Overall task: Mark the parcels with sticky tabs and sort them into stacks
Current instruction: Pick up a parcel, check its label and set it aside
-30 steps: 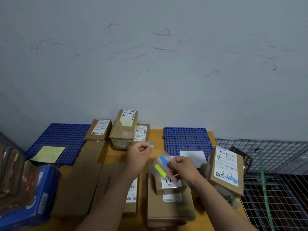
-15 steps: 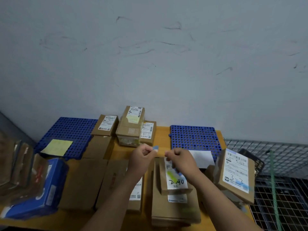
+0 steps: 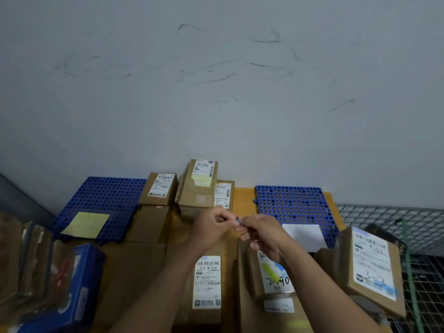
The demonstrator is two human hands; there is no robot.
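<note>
A grey wall (image 3: 216, 92) marked with dark scuffs rises ahead of me, behind an orange table (image 3: 243, 195). Two blue perforated mats lie at the table's far edge. On the left mat (image 3: 103, 195) lies a yellow sheet (image 3: 85, 224), and a white sheet (image 3: 304, 236) rests on the near edge of the right mat (image 3: 290, 203). To my right runs a wire mesh rack (image 3: 384, 216) with a green cord (image 3: 408, 260) hanging down across it.

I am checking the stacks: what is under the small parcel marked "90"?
A larger brown box lies under the parcel. A white label on the box shows at the near edge. The parcel hides most of the box's top, so what else is there cannot be seen.
</note>
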